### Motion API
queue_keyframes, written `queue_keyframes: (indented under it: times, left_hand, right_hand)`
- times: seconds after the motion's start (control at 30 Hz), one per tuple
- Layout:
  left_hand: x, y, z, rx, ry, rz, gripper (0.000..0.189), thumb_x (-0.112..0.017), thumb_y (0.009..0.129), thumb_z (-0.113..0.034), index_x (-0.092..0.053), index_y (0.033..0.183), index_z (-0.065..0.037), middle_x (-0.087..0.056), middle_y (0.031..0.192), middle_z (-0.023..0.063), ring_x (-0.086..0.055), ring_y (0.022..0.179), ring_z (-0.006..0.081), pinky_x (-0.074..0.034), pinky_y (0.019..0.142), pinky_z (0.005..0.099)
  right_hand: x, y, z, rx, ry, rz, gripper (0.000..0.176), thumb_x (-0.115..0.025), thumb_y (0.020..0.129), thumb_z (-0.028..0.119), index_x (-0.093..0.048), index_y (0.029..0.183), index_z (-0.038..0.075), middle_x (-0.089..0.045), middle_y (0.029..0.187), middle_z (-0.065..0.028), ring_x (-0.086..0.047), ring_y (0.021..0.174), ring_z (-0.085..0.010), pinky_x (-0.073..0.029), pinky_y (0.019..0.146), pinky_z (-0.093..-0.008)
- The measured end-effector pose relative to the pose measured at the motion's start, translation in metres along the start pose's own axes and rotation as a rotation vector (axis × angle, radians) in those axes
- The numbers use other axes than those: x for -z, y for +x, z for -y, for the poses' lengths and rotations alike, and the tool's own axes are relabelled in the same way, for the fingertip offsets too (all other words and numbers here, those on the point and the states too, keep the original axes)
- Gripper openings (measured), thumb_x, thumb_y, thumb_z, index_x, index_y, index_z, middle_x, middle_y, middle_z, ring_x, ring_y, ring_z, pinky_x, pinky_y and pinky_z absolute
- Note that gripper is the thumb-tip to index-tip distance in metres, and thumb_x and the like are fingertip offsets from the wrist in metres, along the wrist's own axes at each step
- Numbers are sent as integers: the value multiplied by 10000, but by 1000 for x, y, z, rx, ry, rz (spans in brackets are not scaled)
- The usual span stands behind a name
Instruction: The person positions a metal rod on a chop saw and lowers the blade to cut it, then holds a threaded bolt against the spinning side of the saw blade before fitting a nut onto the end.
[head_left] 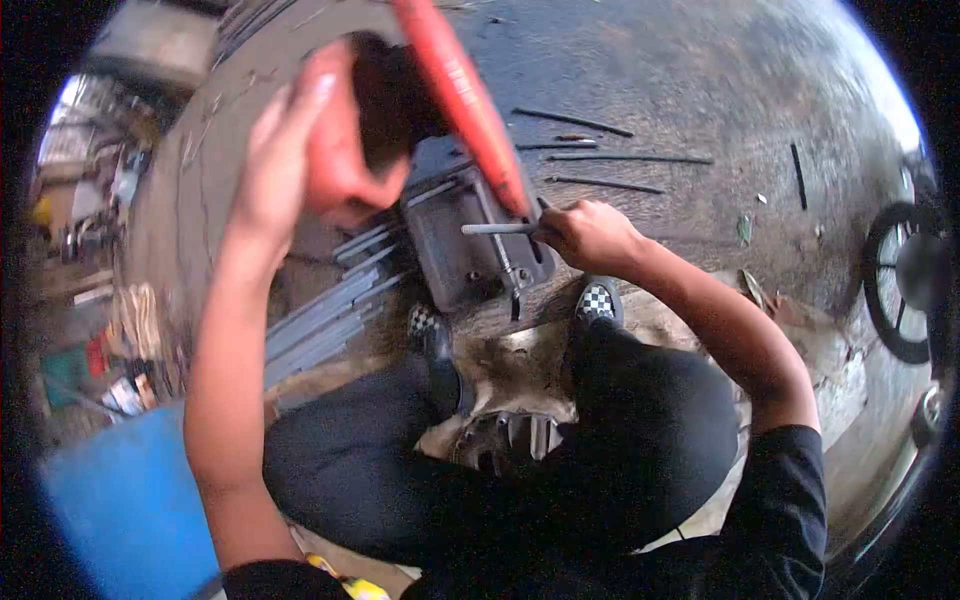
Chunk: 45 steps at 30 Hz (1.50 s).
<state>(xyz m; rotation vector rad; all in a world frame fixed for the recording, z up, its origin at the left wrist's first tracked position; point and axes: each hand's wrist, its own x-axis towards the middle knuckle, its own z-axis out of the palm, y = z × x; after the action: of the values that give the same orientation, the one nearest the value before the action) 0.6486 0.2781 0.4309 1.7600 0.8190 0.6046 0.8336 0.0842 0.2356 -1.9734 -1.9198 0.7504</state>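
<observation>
A cut-off saw with a red body point(345, 150) and a long red guard point(465, 90) is tipped up over its grey metal base point(440, 245). My left hand point(275, 165) is blurred by motion and is wrapped round the outer side of the red body. Low at the guard's end, my right hand point(595, 235) is closed round a short grey rod point(495, 229), whose free end points left above the base. The fingertips of the right hand are partly hidden behind its knuckles. A threaded clamp bar point(505, 250) runs along the base beside the rod.
Several grey metal lengths point(330, 310) lie left of the base. Dark rods point(630, 157) are scattered on the floor to the right. A blue panel point(130, 500) stands at lower left, a black wheel point(890, 285) at far right. My checkered shoes point(598, 300) flank the base's near edge.
</observation>
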Motion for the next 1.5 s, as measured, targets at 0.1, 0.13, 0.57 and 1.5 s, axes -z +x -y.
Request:
queue_keyframes:
  times: [0.1,0.13,0.57,1.5]
  left_hand:
    - [35,-39,7,-43,174,-99,429,-549,914,-350,-542,1152,7,-607,1004,32,-553,884,111,-435,814,270]
    - [54,-49,20,-70,234,-139,381,-569,903,-299,-561,1126,9,-622,970,41,-566,861,118,-441,795,269]
    - [53,-132,274,-171,527,398,187,-595,795,-180,-665,893,-38,-645,831,164,-623,800,318,-482,751,431]
    - [161,-94,52,-33,-500,-326,132,-618,853,-60,-610,973,-6,-633,852,55,-597,735,139,-502,703,252]
  right_hand:
    - [15,-6,48,115,191,89,242,-505,892,280,-576,891,48,-608,738,-198,-607,714,-393,-472,620,-471]
    - [18,-7,64,181,341,120,278,-493,924,288,-537,856,21,-581,730,-215,-583,725,-405,-442,630,-471]
    - [-59,86,168,-61,536,94,412,-438,956,376,-488,763,16,-457,600,-38,-436,583,-131,-389,539,-345]
    - [175,-20,241,206,1027,-874,182,-580,891,121,-512,982,-20,-624,909,-149,-650,846,-239,-544,698,-332]
